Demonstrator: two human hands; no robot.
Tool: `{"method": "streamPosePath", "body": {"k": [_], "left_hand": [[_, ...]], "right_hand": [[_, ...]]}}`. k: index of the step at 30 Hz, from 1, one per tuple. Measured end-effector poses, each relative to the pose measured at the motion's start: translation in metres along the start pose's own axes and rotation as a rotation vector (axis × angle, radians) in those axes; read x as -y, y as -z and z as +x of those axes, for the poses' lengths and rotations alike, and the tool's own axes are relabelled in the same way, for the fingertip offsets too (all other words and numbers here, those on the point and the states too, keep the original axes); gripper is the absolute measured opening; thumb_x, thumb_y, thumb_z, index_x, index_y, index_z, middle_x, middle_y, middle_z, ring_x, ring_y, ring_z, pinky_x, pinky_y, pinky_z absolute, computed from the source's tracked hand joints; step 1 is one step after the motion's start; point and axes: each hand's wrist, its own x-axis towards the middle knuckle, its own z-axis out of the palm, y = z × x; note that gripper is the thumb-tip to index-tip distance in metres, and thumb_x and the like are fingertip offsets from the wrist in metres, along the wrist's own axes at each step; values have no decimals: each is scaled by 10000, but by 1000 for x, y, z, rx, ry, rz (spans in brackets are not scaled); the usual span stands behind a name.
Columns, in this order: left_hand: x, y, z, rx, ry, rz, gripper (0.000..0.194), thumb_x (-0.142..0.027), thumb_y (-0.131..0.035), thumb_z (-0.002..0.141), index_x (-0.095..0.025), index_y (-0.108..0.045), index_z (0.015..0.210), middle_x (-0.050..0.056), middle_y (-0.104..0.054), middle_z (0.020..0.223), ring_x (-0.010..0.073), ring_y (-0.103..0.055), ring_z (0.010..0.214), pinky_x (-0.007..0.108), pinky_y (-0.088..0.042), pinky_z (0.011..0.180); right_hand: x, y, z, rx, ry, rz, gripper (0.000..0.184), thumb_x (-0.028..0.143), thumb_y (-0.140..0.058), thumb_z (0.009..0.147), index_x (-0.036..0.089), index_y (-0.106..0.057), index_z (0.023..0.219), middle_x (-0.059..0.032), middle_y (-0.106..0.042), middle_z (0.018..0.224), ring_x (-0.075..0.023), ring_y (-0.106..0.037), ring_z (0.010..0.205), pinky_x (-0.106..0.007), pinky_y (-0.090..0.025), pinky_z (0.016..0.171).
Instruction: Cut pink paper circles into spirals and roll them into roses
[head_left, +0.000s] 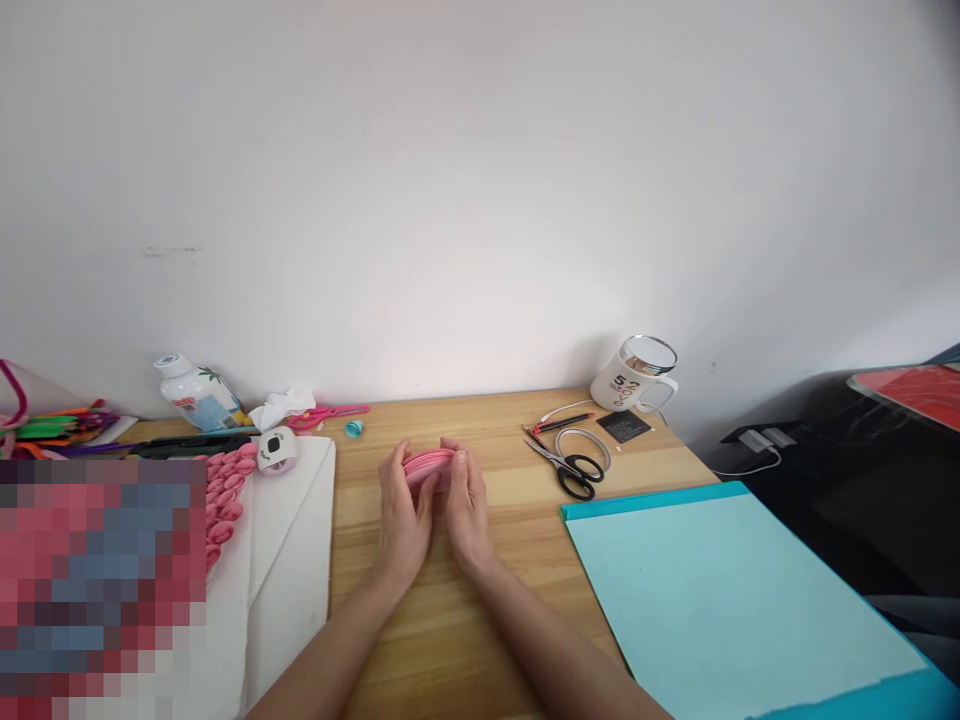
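Note:
A pink layered bundle (430, 464), thin and curved along its upper edge, is held above the wooden tabletop near the middle. It looks like paper or a coiled strip, but its exact kind is not clear. My left hand (401, 520) is closed around its left side, thumb against the near face. On the right end, my right hand (468, 510) grips it with the thumb near the top edge. The palms hide its lower part. To the right of my hands lie black-handled scissors (576, 474), with a looped pale cable (606, 448) beside them.
At the back right stands a white mug (634, 375) near a black card (624, 426). A light blue sheet (720, 590) covers the right front. Pink scissors (326, 415), a white bottle (196, 393), a small white device (277, 451) and pink rosettes (225, 500) sit left.

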Motion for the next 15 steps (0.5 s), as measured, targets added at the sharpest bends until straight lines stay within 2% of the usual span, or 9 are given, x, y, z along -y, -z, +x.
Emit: {"method": "streamPosePath", "body": {"k": [5,10,12,15], "left_hand": [[0,-1,-1,-70,17,18,461,-268,-517,847,-193,-380,1280,130,-491,1200,260,-486,1134,468,-420,948],[-1,-7,-6,36,-78,-18,523,-225,-490,851,-201,-298,1337,149,-435,1281,266,-433,1207,491,-389,980],[-1,-7,-6,37,-55,-29,565,-222,-507,839,-189,-271,1351,163,-412,1295,275,-418,1219,500,-381,985],[-3,-5,-4,-29,39,-29,618,-230,-548,817,-183,-259,1361,167,-397,1295,286,-407,1222,508,-371,992]], "right_hand": [[-2,0,1,-9,-6,-5,336,438,-417,893,210,-575,1082,-74,-618,1095,-214,-548,1051,-375,-408,936],[1,1,2,-127,-38,-20,377,473,-365,897,207,-589,1041,-76,-622,1068,-218,-547,1050,-366,-418,908],[2,-1,0,-96,-24,-23,395,477,-344,904,207,-579,1073,-80,-609,1116,-214,-534,1080,-369,-403,933],[4,-2,-2,-7,-5,-5,407,469,-341,912,206,-556,1135,-81,-590,1181,-204,-517,1124,-366,-376,975]]}}
